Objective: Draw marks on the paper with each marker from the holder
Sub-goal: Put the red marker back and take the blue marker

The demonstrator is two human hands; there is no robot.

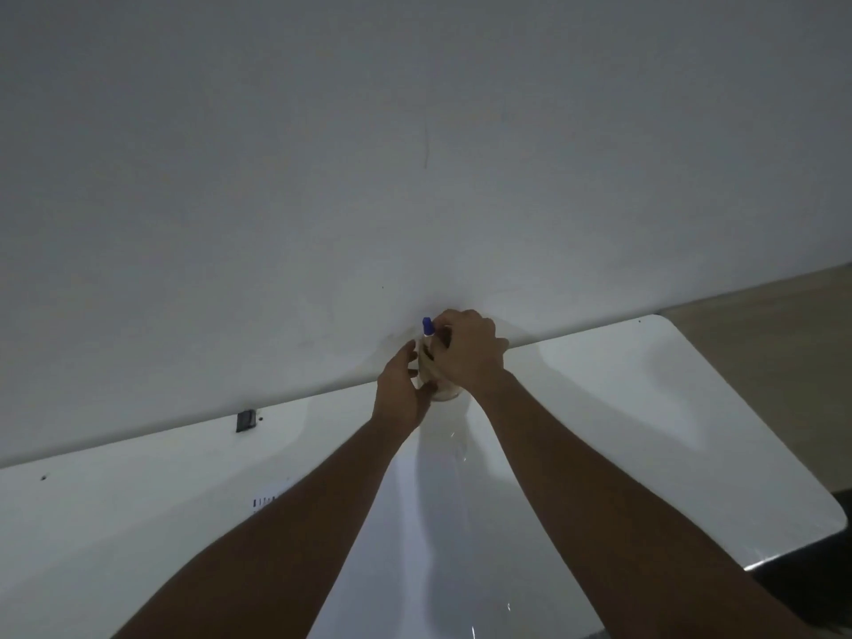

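Reaching, head view: both hands at the holder (445,393), far edge of the counter (645,408), against the wall.
Left hand (400,398): grip cupped around holder.
Right hand (468,357): grip clamped on blue-capped marker (427,326).
Progress: paper (272,498) shows dark ticks; markers left unclear.
Writing: illegible.
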